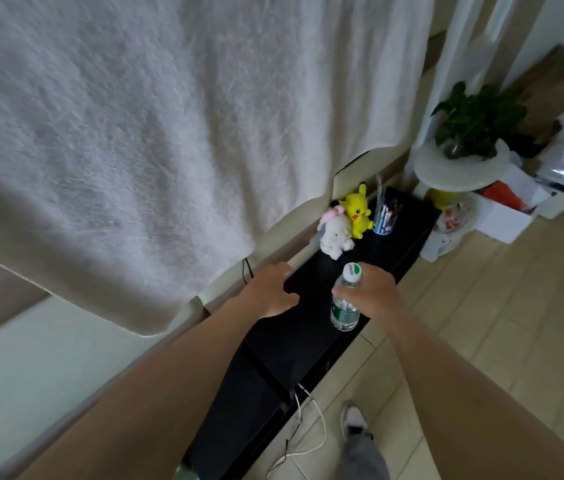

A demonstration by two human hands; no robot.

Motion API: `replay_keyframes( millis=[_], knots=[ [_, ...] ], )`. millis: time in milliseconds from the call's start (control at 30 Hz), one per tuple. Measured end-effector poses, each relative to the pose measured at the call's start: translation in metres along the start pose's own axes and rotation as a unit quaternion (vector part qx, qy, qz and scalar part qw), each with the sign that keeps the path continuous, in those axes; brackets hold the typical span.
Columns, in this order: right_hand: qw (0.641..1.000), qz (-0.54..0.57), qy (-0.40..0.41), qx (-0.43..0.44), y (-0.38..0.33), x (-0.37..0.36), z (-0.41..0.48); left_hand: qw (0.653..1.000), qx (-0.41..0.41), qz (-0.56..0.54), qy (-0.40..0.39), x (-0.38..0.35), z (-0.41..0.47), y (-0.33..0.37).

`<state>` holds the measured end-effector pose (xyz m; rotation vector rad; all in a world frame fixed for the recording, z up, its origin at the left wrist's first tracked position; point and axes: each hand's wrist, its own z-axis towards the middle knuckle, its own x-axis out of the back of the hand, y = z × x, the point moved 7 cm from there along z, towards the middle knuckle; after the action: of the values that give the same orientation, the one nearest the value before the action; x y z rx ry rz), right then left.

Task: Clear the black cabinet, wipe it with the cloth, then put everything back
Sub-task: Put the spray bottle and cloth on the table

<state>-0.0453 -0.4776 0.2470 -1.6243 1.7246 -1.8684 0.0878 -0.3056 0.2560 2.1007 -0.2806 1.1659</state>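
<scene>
Fingers [341,291] of the right hand [372,294] grip the water bottle [344,315] by its neck, at the front edge of the black cabinet [291,341]. The left hand [270,289] rests relaxed and holds nothing. Beyond the fingertips stand a white plush [334,237], a yellow plush [358,211] and a pen cup [385,220]. No cloth is seen. Judged: either clearing barely begun or restocking nearly finished. The cap's green print is blurred, possibly "C'estbon".
</scene>
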Motion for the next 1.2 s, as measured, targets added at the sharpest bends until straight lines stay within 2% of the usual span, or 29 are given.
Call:
replay_keyframes(
  millis=[200, 400, 633, 933, 1200],
  knots=[
    [0.999, 0.009, -0.034, -0.011, 0.047, -0.027, 0.13, 0.998, 0.06, -0.017, -0.019, -0.024, 0.113, -0.005],
    [0.999, -0.032, -0.029, -0.019, 0.088, -0.052, 0.253, 0.988, 0.135, -0.067, -0.028, -0.056, 0.218, -0.022],
    [0.998, -0.058, -0.033, -0.015, 0.132, -0.093, 0.352, 0.976, 0.194, -0.091, -0.045, -0.101, 0.29, -0.064],
    [0.996, -0.048, -0.061, -0.035, 0.167, -0.146, 0.397, 0.972, 0.21, -0.084, -0.065, -0.134, 0.322, -0.093],
    [0.993, -0.072, -0.084, -0.043, 0.186, -0.156, 0.409, 0.975, 0.196, -0.086, -0.063, -0.145, 0.347, -0.096]
  ],
)
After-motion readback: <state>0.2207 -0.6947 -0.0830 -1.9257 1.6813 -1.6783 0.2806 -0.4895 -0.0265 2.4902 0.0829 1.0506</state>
